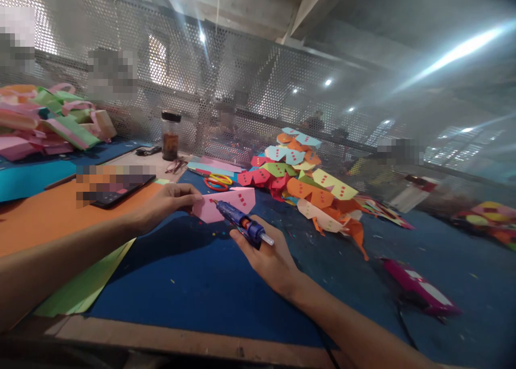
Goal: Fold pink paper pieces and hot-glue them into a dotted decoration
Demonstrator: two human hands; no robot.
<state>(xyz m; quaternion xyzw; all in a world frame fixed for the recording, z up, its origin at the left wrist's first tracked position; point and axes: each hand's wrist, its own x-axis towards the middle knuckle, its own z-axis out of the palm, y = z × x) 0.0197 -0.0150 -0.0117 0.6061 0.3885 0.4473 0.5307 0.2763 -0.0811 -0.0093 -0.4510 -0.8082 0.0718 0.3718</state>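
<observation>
My left hand [177, 200] pinches the left edge of a pink paper cutout [207, 210] and holds it up above the blue table surface [193, 294]. Small red squares sit on the right part of the cutout. Wrapped in my right hand [272, 253] is a blue glue gun [237, 218] with a clear glue stick poking out of its back end. Its nozzle points at the upper left of the cutout, by a red mark; whether it touches the paper I cannot tell. Tiny coloured bits lie on the table below.
Colourful folded paper pieces [314, 192] are heaped beyond my right hand. Scissors [217, 182], a jar [171, 135] and a phone [127, 189] lie toward the back and left. At right is a magenta device [419, 286] with a cord. Paper strips [72, 127] pile far left, before a perforated metal screen [226, 79].
</observation>
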